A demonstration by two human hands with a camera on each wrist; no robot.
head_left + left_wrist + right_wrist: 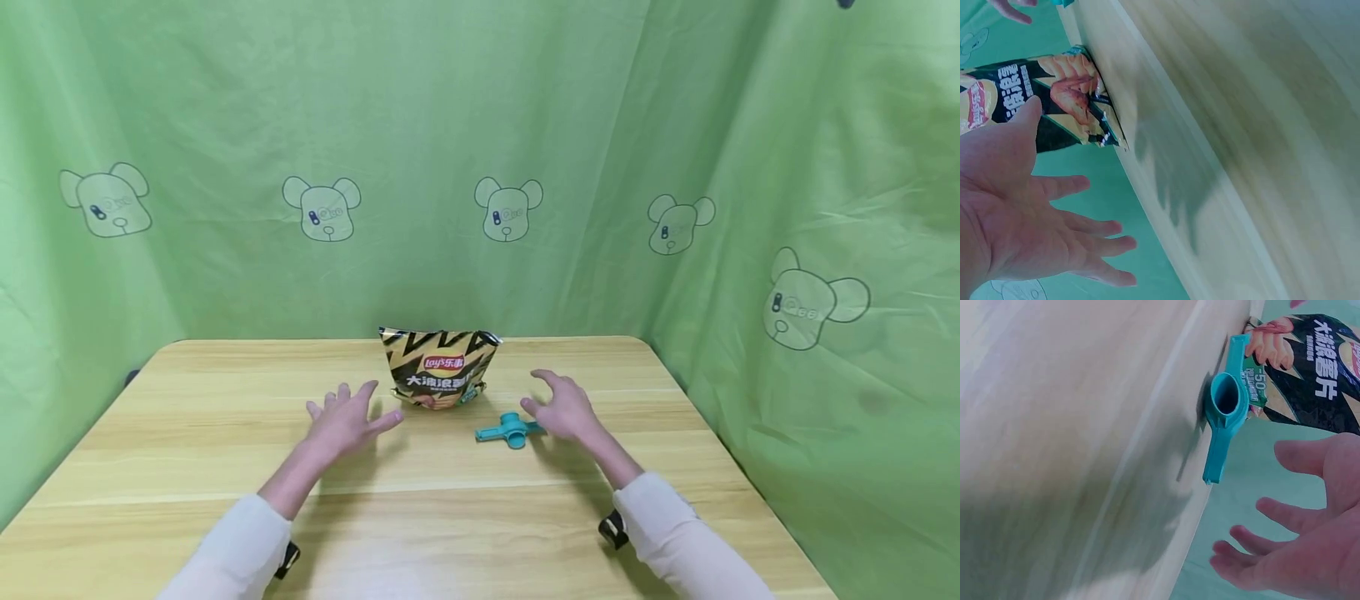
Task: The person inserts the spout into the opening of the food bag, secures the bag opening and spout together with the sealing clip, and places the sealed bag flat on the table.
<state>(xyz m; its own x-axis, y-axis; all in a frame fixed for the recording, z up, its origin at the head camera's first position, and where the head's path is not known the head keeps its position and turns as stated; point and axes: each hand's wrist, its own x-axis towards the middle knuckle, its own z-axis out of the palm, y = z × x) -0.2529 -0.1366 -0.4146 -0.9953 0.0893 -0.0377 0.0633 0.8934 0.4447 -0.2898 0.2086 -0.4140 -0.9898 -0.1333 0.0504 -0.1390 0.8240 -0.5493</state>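
Note:
A black and gold bag of Lay's potato chips [431, 375] [1075, 94] stands upright toward the far side of the table. In front of it and a little right lies a teal bag clip [514, 432] [1232, 425] with a round spout at its middle. My left hand [341, 427] [1029, 219] hovers left of the bag, fingers spread and nothing held. On the other side, my right hand [567, 408] [1316, 544] is over the clip's right end, its fingers apart and holding nothing. In the head view that hand overlaps the clip's tip.
The light wooden table [420, 533] has its far edge just behind the bag. A green curtain [420, 108] printed with bear heads hangs behind it and along the sides. Both forearms wear white sleeves with dark wrist straps.

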